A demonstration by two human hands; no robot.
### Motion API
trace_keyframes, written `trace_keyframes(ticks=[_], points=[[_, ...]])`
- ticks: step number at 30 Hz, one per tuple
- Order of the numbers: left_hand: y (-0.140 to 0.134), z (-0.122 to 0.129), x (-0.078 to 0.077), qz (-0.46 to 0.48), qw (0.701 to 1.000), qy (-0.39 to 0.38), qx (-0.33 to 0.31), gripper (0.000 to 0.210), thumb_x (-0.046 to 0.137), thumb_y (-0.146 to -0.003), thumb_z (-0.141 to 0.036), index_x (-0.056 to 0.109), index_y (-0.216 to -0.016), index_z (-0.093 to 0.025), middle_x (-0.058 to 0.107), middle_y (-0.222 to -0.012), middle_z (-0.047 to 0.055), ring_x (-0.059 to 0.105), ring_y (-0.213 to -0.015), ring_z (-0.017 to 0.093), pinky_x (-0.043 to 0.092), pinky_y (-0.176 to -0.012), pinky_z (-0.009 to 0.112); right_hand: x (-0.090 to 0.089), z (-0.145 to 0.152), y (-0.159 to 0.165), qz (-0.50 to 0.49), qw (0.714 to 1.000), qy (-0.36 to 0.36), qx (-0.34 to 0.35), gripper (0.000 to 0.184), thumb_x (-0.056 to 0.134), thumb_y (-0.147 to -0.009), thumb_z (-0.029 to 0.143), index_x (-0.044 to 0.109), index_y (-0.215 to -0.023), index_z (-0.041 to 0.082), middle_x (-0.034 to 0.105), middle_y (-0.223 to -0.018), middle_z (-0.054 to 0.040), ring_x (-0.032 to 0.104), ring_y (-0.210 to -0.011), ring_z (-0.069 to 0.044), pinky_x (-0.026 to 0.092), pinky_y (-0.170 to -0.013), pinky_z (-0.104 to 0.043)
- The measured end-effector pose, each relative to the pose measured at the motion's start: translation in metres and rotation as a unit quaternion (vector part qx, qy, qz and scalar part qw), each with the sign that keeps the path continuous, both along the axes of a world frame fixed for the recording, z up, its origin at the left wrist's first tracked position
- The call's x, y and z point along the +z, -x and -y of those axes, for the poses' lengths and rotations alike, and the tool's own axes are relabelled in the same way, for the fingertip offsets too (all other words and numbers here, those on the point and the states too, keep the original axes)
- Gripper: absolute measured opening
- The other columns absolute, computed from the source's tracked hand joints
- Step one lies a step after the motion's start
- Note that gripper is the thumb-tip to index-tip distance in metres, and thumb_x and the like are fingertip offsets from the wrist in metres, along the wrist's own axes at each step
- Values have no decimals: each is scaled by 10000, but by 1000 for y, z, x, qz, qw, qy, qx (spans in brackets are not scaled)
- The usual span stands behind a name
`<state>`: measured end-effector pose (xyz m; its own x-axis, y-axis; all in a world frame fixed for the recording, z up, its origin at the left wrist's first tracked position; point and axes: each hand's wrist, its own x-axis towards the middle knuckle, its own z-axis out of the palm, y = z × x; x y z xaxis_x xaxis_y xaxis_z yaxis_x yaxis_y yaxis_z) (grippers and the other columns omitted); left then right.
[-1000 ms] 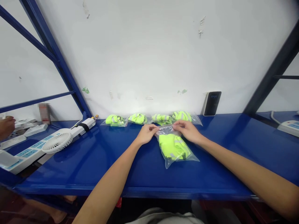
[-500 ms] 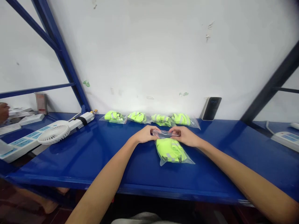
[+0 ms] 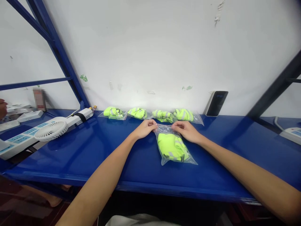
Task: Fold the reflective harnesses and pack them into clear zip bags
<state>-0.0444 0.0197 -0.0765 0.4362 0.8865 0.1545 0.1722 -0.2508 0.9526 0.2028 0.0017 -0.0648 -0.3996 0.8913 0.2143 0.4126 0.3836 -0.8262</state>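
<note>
A clear zip bag lies on the blue table with its mouth toward the wall. Inside it is a folded neon-yellow reflective vest with grey strips. My left hand pinches the left corner of the bag's mouth between thumb and fingers. At the right corner, my right hand pinches the same edge. The mouth is drawn out flat between the two hands; whether its seal is closed I cannot tell.
Several bagged neon-yellow bundles line the wall. A dark-faced device leans there, right of them. On the left are a white fan, a power strip and white boxes. Another person's hand shows at the left edge.
The bag's mouth was gaping between my hands and now lies flatter and straighter. Both hands have shifted their grip to its corners. The view has tilted slightly.
</note>
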Motion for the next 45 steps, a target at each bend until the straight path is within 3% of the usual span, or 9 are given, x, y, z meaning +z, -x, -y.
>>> trace_keyframes(ticks=[9, 13, 16, 20, 26, 29, 35, 40, 45], points=[[0, 3, 3, -13, 997, -51, 49, 135, 656, -761, -267, 595, -723, -153, 592, -681, -2, 545, -655, 130, 404, -667, 264, 1, 0, 0, 20, 999, -37, 13, 313, 576, -850, 455, 686, -836, 162, 636, -742, -34, 532, -652, -166, 406, -616, -299], [-11, 12, 4, -34, 996, -79, 21, 164, 654, -790, -304, 602, -766, -150, 589, -685, -5, 545, -656, 127, 402, -658, 253, 3, 3, -2, 47, 996, -64, 48, 306, 592, -855, 426, 716, -942, 160, 698, -834, -58, 578, -715, -183, 426, -652, -302], [-21, 19, 3, -33, 996, -80, -8, 225, 637, -826, -368, 590, -808, -148, 561, -676, -17, 520, -625, 112, 391, -624, 239, 10, 6, -5, 88, 990, -84, 76, 290, 589, -868, 411, 725, -911, 158, 679, -771, -38, 539, -656, -153, 390, -606, -276], [-28, 24, 1, -54, 994, -96, -6, 266, 623, -848, -402, 601, -829, -137, 564, -720, -8, 492, -640, 101, 375, -616, 226, 19, 9, -8, 130, 982, -57, 126, 310, 578, -879, 443, 714, -857, 166, 601, -659, 2, 461, -580, -123, 323, -547, -258], [-28, 25, 0, -55, 993, -109, -4, 303, 599, -867, -443, 594, -860, -140, 565, -742, 0, 494, -646, 101, 388, -613, 218, 19, 10, -7, 104, 987, -94, 74, 391, 578, -883, 515, 678, -1089, 197, 693, -822, -52, 589, -678, -173, 423, -598, -279], [-31, 28, 1, -58, 991, -118, -2, 313, 586, -876, -450, 603, -881, -138, 576, -756, 8, 494, -641, 100, 394, -605, 216, 22, 12, -6, 111, 984, -120, 66, 340, 576, -888, 493, 705, -984, 194, 708, -823, -60, 611, -701, -183, 442, -625, -291], [-34, 32, 3, -84, 986, -143, 10, 342, 586, -868, -471, 650, -897, -136, 599, -748, 21, 470, -614, 102, 367, -561, 214, 29, 17, -3, 107, 987, -80, 84, 329, 579, -880, 468, 718, -869, 170, 680, -727, -44, 571, -631, -164, 409, -576, -279], [-33, 34, 7, -92, 984, -155, 9, 315, 586, -870, -439, 649, -892, -132, 599, -737, 20, 474, -617, 106, 377, -579, 222, 25, 19, 1, 95, 985, -119, 79, 274, 566, -896, 407, 701, -866, 171, 668, -729, -36, 568, -636, -157, 417, -593, -272], [-35, 40, 16, -112, 969, -220, 14, 238, 550, -892, -364, 644, -870, -146, 627, -787, 32, 521, -684, 127, 415, -638, 235, 25, 23, 5, 85, 977, -182, 75, 232, 562, -904, 362, 682, -840, 175, 676, -772, -48, 568, -664, -161, 425, -633, -283]])
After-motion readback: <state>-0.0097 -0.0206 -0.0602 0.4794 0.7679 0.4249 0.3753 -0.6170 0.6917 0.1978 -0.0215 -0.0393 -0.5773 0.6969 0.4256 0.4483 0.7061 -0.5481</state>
